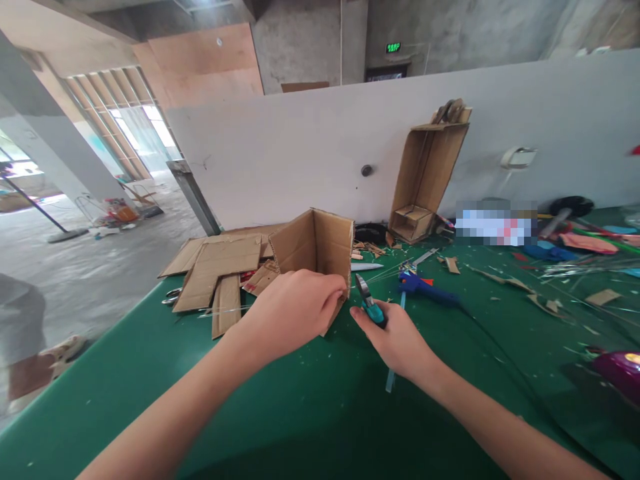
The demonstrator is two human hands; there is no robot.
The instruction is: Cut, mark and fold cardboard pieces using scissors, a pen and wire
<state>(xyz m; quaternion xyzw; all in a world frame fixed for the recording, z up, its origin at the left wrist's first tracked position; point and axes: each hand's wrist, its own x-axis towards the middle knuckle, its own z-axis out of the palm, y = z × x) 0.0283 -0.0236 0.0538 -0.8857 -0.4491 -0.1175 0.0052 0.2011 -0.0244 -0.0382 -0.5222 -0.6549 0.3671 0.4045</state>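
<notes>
My left hand (305, 300) is closed in a pinch at the front edge of a folded cardboard piece (335, 243), which stands upright with its walls meeting in a corner. Whatever is between those fingertips is hidden, though thin clear strands show on either side of the hand. My right hand (400, 337) is wrapped around teal-handled pliers (370, 303), their metal jaws pointing up beside the cardboard's right edge. Just past them lies a blue hot glue gun (427, 288) with its cord trailing right. A clear glue stick (391, 380) shows below my right hand.
Flat cardboard pieces (227, 257) and scissors (173, 297) lie on the left of the green table (280, 427). A tall cardboard structure (430, 167) leans by the white partition (280, 153). Scraps and strands litter the right; a shiny purple object (620, 370) sits at the edge.
</notes>
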